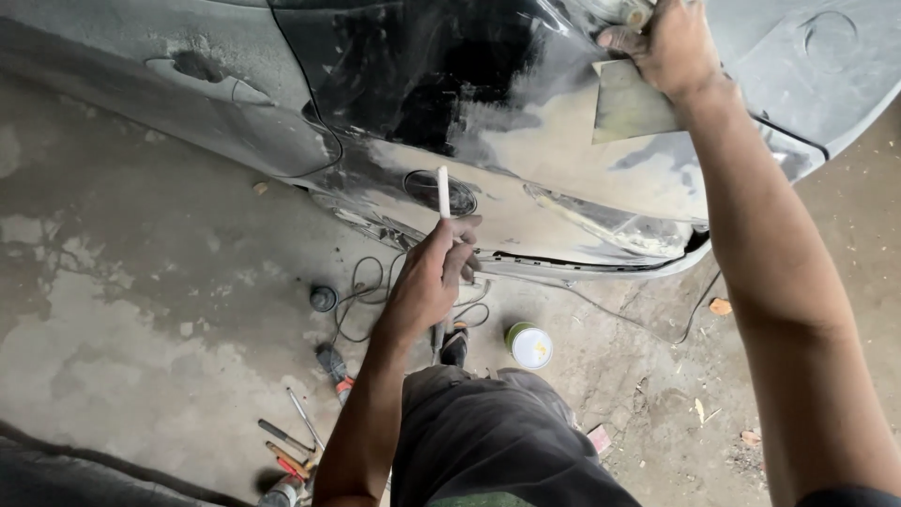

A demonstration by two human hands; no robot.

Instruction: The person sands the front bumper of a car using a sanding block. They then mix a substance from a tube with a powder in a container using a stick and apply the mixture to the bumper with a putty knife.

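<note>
A dark car body (441,84) with grey filler patches and sanded areas fills the top of the view. My right hand (671,47) presses a flat, grey-green spreader (631,105) against the filler on the rear panel. My left hand (434,277) hangs lower, in front of the bumper, and holds a thin flat blade (443,191) that sticks straight up, seen edge-on. My dark trousers (488,437) show at the bottom centre.
On the stained concrete floor (141,329) lie a round tin with a pale lid (530,345), a small round can (323,299), a looped cable (361,300), a power tool (333,364) and several hand tools (291,446) at the lower left.
</note>
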